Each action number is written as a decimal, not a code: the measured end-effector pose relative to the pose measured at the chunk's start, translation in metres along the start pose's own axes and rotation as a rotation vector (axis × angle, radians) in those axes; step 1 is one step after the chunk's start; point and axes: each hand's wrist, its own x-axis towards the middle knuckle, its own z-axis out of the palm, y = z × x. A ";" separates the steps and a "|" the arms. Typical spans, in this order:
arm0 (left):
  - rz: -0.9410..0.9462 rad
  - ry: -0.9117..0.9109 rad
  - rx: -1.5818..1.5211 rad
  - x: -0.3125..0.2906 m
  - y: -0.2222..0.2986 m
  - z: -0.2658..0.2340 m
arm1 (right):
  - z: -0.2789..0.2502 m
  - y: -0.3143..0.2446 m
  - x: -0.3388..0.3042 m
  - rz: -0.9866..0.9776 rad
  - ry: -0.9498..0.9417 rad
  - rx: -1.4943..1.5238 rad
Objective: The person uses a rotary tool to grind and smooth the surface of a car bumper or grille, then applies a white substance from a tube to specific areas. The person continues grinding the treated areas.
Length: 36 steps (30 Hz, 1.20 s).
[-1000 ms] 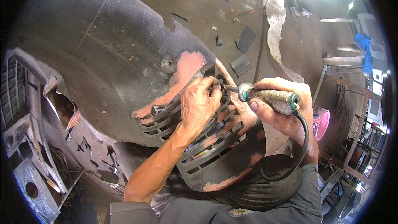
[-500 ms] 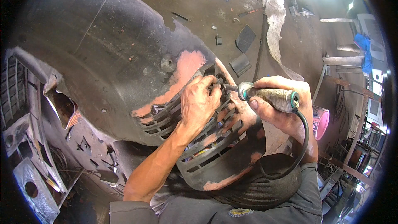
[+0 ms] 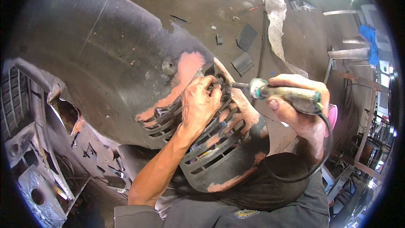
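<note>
Hands unmoved, right hand (image 3: 301, 105) gripping rotary tool (image 3: 282, 95)

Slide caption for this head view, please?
Left hand steadies a slotted grille on a dark, pink-patched bumper while the right hand applies a corded rotary tool.

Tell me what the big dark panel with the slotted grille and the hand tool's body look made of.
Dark panel: likely moulded plastic, matt black, sanded, with pinkish filler or primer patches.
Slotted grille: seemingly the same thin moulded plastic.
Hand tool in the right hand: grimy, probably plastic body with a metal tip; uncertain.
</note>
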 end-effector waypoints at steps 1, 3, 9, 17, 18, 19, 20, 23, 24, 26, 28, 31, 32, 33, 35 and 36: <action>0.000 -0.004 0.000 0.000 0.001 0.000 | -0.004 -0.007 -0.005 0.079 0.051 0.061; -0.006 -0.007 0.012 0.000 0.002 0.000 | -0.015 -0.005 -0.011 0.128 0.105 0.066; -0.061 -0.004 0.012 0.000 0.006 -0.001 | -0.033 -0.003 -0.025 0.213 0.172 0.097; 0.027 0.134 -0.181 -0.004 0.038 -0.044 | -0.063 0.024 -0.069 0.242 0.469 0.013; 0.078 0.221 -0.183 -0.015 0.054 -0.073 | -0.057 0.037 -0.070 0.283 0.492 0.059; 0.165 0.279 -0.135 -0.026 0.070 -0.098 | -0.056 0.044 -0.078 0.270 0.535 0.047; 0.152 0.372 -0.178 -0.041 0.098 -0.116 | -0.056 0.055 -0.091 0.275 0.583 0.024; 0.469 0.366 -0.228 -0.090 0.164 -0.175 | -0.063 0.072 -0.123 0.259 0.673 0.081; 0.619 0.281 -0.236 -0.106 0.180 -0.186 | -0.062 0.083 -0.135 0.242 0.708 0.121; 0.855 -0.064 -0.166 -0.133 0.203 -0.191 | -0.055 0.112 -0.157 0.221 0.741 0.166; 1.009 -0.425 -0.129 -0.151 0.216 -0.181 | -0.047 0.116 -0.179 0.279 0.791 0.212; 1.044 -0.720 -0.093 -0.178 0.217 -0.167 | -0.038 0.125 -0.207 0.160 0.808 0.318; 1.042 -0.768 -0.092 -0.188 0.213 -0.163 | -0.035 0.130 -0.216 0.125 0.801 0.390; 1.036 -0.784 -0.101 -0.199 0.210 -0.161 | -0.033 0.124 -0.223 0.147 0.796 0.365; 1.018 -0.840 -0.072 -0.214 0.203 -0.165 | -0.027 0.119 -0.228 0.100 0.823 0.341; 1.017 -0.859 -0.074 -0.223 0.201 -0.167 | -0.027 0.121 -0.234 0.079 0.840 0.284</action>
